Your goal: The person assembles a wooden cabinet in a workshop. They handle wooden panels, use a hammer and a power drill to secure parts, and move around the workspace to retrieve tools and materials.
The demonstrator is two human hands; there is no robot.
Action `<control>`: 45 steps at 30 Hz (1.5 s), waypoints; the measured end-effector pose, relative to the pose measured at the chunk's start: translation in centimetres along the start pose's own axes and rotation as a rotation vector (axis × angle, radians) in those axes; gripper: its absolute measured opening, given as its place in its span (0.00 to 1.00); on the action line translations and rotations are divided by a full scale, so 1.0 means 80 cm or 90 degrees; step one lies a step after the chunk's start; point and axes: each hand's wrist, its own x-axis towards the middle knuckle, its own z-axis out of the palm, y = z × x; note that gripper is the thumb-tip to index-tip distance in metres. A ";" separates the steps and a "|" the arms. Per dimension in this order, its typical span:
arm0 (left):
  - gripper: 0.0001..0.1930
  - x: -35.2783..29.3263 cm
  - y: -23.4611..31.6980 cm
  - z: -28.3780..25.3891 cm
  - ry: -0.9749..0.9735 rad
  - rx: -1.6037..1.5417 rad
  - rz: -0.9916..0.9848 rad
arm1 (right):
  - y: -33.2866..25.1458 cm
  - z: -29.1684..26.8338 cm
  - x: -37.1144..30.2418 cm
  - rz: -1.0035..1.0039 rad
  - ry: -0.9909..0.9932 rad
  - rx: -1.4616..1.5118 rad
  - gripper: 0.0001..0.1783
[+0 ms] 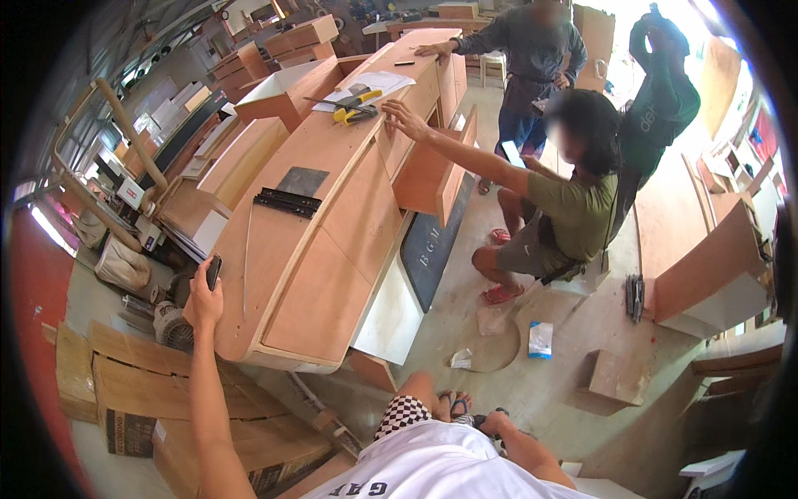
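My left hand (204,299) is closed around a small black object (214,272) at the near left edge of a long wooden cabinet (274,241). That object's kind does not show clearly. Low beside my lap, my right hand (497,424) has its fingers curled around something dark that I cannot make out. On the cabinet top lie black drawer slides (287,202), a flat grey plate (302,180) and a thin rod (248,258). Farther along rest yellow-handled tools (356,108), beside white paper (384,81).
A seated person in an olive shirt (573,208) holds a phone (513,154) and reaches toward the cabinet. Another person (532,58) stands beyond, one hand on it. An open drawer (424,179) juts right. Cardboard boxes (141,382) lie left; a wooden block (611,376) stands right.
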 end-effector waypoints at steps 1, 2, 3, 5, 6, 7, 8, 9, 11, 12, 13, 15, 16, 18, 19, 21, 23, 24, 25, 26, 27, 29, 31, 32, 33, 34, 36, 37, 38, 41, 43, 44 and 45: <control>0.28 0.000 -0.002 -0.001 0.005 0.004 0.007 | -0.001 -0.001 0.000 -0.024 0.006 -0.028 0.31; 0.28 0.002 -0.001 -0.001 0.008 0.008 0.016 | -0.001 0.002 0.002 -0.005 0.006 0.002 0.32; 0.27 0.004 -0.001 -0.001 0.011 0.013 0.025 | -0.001 0.005 0.003 0.013 0.007 0.031 0.33; 0.28 0.001 0.010 -0.003 0.001 0.000 -0.015 | 0.000 0.013 0.008 0.038 0.005 0.068 0.35; 0.28 0.001 0.016 -0.003 -0.004 -0.006 -0.035 | 0.001 0.013 0.012 0.044 0.007 0.077 0.36; 0.28 -0.002 0.014 -0.006 -0.012 -0.009 -0.038 | -0.001 0.012 0.014 0.047 0.007 0.080 0.37; 0.28 -0.003 0.013 -0.009 -0.020 -0.011 -0.042 | -0.001 0.013 0.014 0.061 0.025 0.117 0.38; 0.29 -0.003 0.011 -0.013 -0.027 -0.013 -0.046 | -0.002 0.012 0.016 0.035 0.027 0.089 0.38; 0.29 -0.001 0.012 -0.014 -0.038 -0.011 -0.044 | -0.002 0.016 0.029 -0.016 0.030 0.029 0.38; 0.29 0.000 0.011 -0.013 -0.036 -0.009 -0.038 | 0.002 0.021 0.035 -0.006 0.034 0.049 0.37; 0.29 -0.001 0.008 -0.014 -0.035 -0.006 -0.035 | 0.003 0.024 0.039 -0.008 0.026 0.045 0.36; 0.30 -0.005 0.001 -0.018 -0.036 -0.001 -0.040 | 0.006 0.027 0.046 -0.013 0.009 0.040 0.36; 0.29 0.017 0.029 0.003 -0.048 -0.024 -0.030 | 0.038 0.050 0.087 -0.023 0.032 -0.015 0.35; 0.29 0.008 0.024 -0.010 -0.041 0.000 -0.039 | 0.022 0.038 0.068 -0.024 0.046 0.013 0.35; 0.29 0.000 0.013 -0.017 -0.037 0.005 -0.043 | 0.013 0.029 0.046 -0.025 0.052 0.024 0.35; 0.29 -0.009 -0.001 -0.020 -0.032 0.001 -0.044 | 0.000 0.013 0.018 -0.015 0.056 0.030 0.34; 0.30 0.000 0.005 -0.010 -0.017 -0.015 -0.025 | 0.011 0.023 0.032 -0.012 0.063 0.021 0.34; 0.30 0.000 0.006 -0.010 -0.015 -0.017 -0.026 | 0.015 0.024 0.037 -0.014 0.058 0.022 0.36; 0.30 -0.002 0.002 -0.014 -0.012 -0.016 -0.028 | 0.012 0.022 0.037 -0.019 0.052 0.021 0.38; 0.30 -0.006 -0.005 -0.019 -0.002 -0.010 -0.022 | 0.010 0.021 0.038 -0.025 0.045 0.019 0.41; 0.30 -0.011 -0.012 -0.025 0.009 -0.003 -0.016 | 0.007 0.020 0.038 -0.032 0.038 0.017 0.43; 0.29 0.007 0.001 0.000 0.022 -0.029 0.013 | 0.050 0.051 0.095 -0.057 0.041 -0.037 0.43; 0.28 0.014 0.010 0.008 0.037 -0.034 0.025 | 0.059 0.059 0.112 -0.051 0.042 -0.036 0.43; 0.28 0.008 0.007 0.003 0.022 -0.028 0.009 | 0.044 0.047 0.090 -0.034 0.037 -0.016 0.43; 0.28 0.004 0.008 -0.001 0.008 -0.025 -0.006 | 0.035 0.038 0.071 -0.014 0.034 0.006 0.43; 0.29 0.000 0.007 -0.008 -0.005 -0.021 -0.022 | 0.023 0.027 0.049 -0.015 0.041 -0.001 0.39; 0.29 -0.010 -0.003 -0.021 0.010 -0.013 -0.003 | -0.009 0.003 0.001 -0.018 0.054 -0.017 0.32; 0.28 -0.006 -0.001 -0.018 0.016 -0.020 0.014 | -0.007 0.001 0.004 -0.028 0.054 -0.032 0.32; 0.28 -0.005 0.001 -0.015 0.027 -0.026 0.022 | -0.006 -0.001 0.006 -0.038 0.052 -0.049 0.32; 0.28 -0.001 0.000 -0.010 0.032 -0.020 0.037 | -0.008 -0.006 0.008 -0.055 0.050 -0.074 0.33; 0.28 -0.001 -0.007 -0.007 0.048 -0.016 0.028 | -0.013 -0.009 0.003 -0.058 0.049 -0.064 0.35; 0.28 0.001 -0.007 -0.005 0.056 -0.020 0.031 | -0.015 -0.012 0.001 -0.054 0.052 -0.049 0.37; 0.28 0.001 -0.007 -0.003 0.064 -0.023 0.034 | -0.016 -0.015 -0.003 -0.052 0.055 -0.034 0.39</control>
